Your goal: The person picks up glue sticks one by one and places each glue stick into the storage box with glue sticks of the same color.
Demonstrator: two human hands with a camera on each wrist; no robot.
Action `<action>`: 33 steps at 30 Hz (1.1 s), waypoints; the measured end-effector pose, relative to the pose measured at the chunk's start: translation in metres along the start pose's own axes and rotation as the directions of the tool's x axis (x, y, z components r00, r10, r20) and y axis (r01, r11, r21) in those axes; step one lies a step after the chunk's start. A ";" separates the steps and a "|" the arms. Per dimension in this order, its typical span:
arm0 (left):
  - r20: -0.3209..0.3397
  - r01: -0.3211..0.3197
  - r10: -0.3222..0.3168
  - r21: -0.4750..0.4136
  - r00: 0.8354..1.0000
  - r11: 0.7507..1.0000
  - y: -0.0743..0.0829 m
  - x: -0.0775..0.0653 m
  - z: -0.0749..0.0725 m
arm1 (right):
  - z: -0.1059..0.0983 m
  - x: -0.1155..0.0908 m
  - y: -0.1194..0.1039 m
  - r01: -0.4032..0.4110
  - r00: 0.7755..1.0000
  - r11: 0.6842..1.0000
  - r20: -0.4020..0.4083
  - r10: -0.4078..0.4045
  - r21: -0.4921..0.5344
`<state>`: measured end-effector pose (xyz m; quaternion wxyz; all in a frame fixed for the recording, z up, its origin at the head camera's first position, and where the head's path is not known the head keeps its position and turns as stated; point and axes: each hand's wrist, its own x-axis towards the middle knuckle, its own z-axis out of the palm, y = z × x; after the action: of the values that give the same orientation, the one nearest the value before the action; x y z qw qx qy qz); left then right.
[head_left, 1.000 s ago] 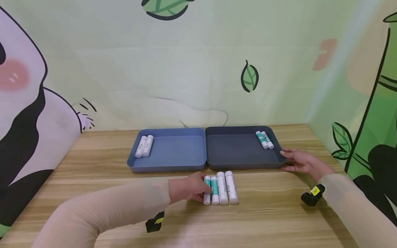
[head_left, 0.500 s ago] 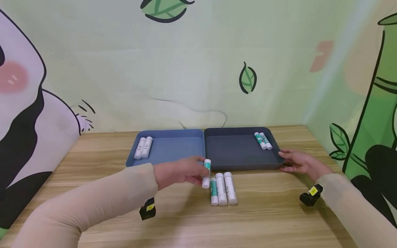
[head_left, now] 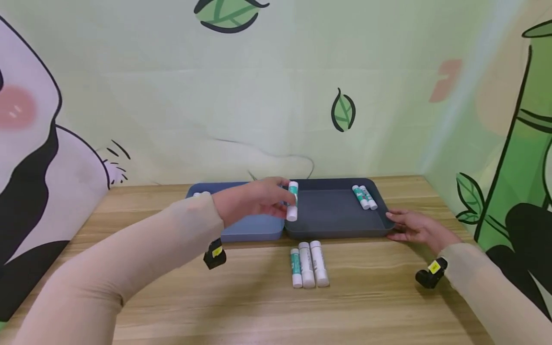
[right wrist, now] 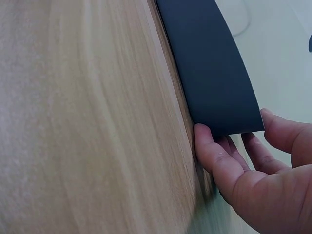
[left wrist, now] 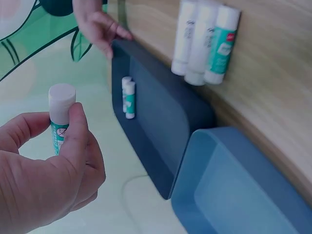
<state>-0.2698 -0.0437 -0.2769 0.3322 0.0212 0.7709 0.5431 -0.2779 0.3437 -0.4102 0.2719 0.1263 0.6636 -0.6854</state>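
Note:
My left hand (head_left: pixel 265 197) pinches a small glue stick (head_left: pixel 293 201), white with a green label, between thumb and fingers. It is upright where the two trays meet in the head view. The left wrist view shows its white end (left wrist: pixel 62 97) above my fingertips. My right hand (head_left: pixel 416 227) holds the near right corner of the dark grey tray (head_left: pixel 332 232); in the right wrist view the thumb is at the rim and fingers curl at the side wall (right wrist: pixel 209 68). Two green-labelled glue sticks (head_left: pixel 364 197) lie in that tray.
A blue tray (head_left: pixel 252 235) adjoins the dark one on the left; white sticks (head_left: pixel 202 193) in it are mostly hidden behind my left arm. On the wooden table (head_left: pixel 366 297) in front lie a green-labelled glue stick (head_left: pixel 296 268) and two larger white ones (head_left: pixel 312 263), side by side.
My left hand has lifted the leftmost green-labelled glue stick from the row on the table and carried it forward, up to the trays. My right hand stays at the tray corner.

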 end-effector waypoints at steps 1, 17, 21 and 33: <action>-0.004 -0.003 0.003 0.004 1.000 1.000 0.003 0.001 -0.001 | 0.000 0.000 0.000 0.000 1.000 1.000 -0.001 0.000 0.001; -0.020 -0.069 0.069 -0.020 0.997 0.997 0.046 0.019 -0.013 | 0.000 0.000 0.002 0.008 1.000 1.000 -0.006 -0.008 0.019; -0.018 -0.069 0.069 -0.022 0.997 0.997 0.058 0.029 -0.016 | 0.000 0.000 0.003 0.011 1.000 1.000 -0.016 -0.011 0.009; 0.013 -0.085 0.085 -0.029 0.996 0.996 0.080 0.052 -0.014 | 0.000 0.001 0.003 0.004 0.998 0.999 -0.056 -0.007 -0.044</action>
<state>-0.3439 -0.0024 -0.2314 0.3144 0.0529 0.7592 0.5675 -0.2771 0.3434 -0.4139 0.2539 0.1377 0.6864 -0.6674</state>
